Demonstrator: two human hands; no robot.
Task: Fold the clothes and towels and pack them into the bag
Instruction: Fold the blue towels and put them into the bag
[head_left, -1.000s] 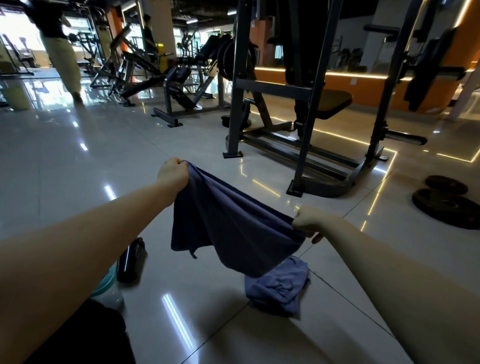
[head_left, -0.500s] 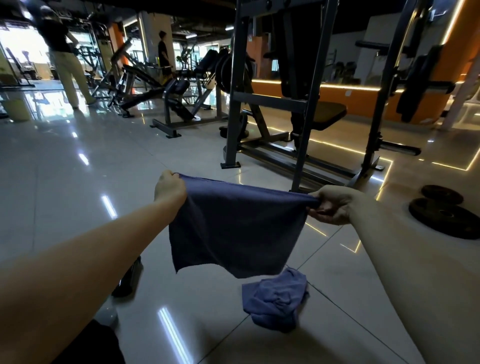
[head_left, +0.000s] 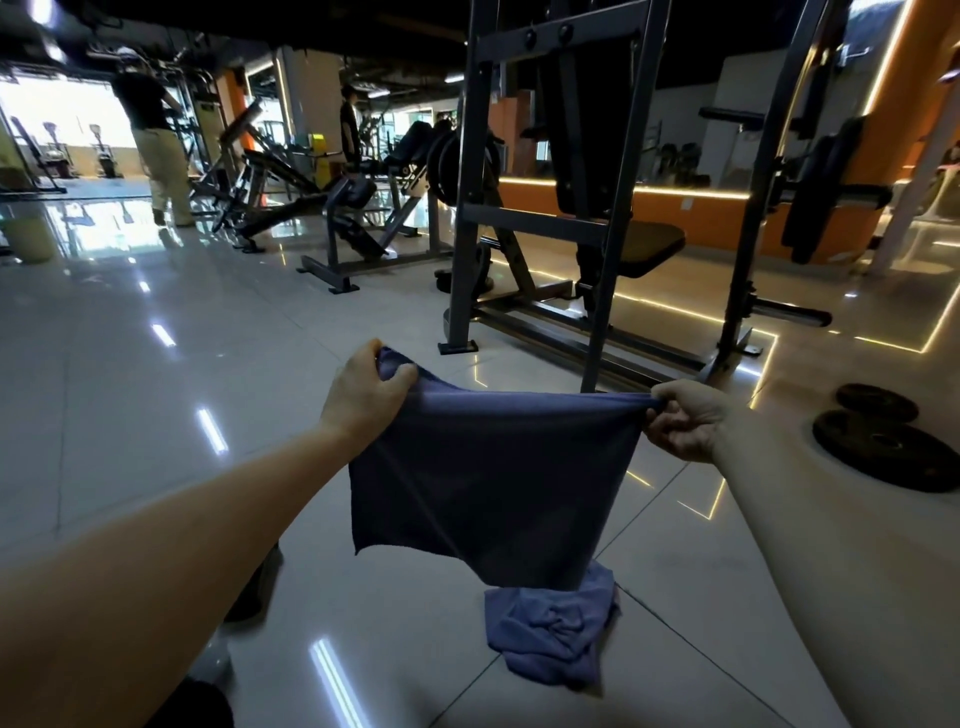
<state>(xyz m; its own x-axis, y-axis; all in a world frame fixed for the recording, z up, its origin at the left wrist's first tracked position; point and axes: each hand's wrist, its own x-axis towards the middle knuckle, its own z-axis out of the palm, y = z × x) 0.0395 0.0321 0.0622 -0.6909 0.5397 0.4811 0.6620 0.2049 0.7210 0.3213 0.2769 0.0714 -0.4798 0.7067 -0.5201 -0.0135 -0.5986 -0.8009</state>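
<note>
A dark blue towel (head_left: 493, 478) hangs in the air in front of me, stretched flat between my hands. My left hand (head_left: 363, 395) grips its upper left corner. My right hand (head_left: 685, 418) pinches its upper right corner. The towel's lower edge hangs free above the floor. A second, lighter blue cloth (head_left: 550, 629) lies crumpled on the tiles just below the towel. No bag shows in this view.
A dark bottle (head_left: 254, 582) lies on the floor, mostly behind my left forearm. A steel gym rack (head_left: 602, 218) stands ahead. Weight plates (head_left: 888, 447) lie at the right. Two people stand far back left among machines.
My hands have pulled apart and levelled, so the towel went from a slack diagonal drape to a taut, flat sheet. The view has shifted slightly.
</note>
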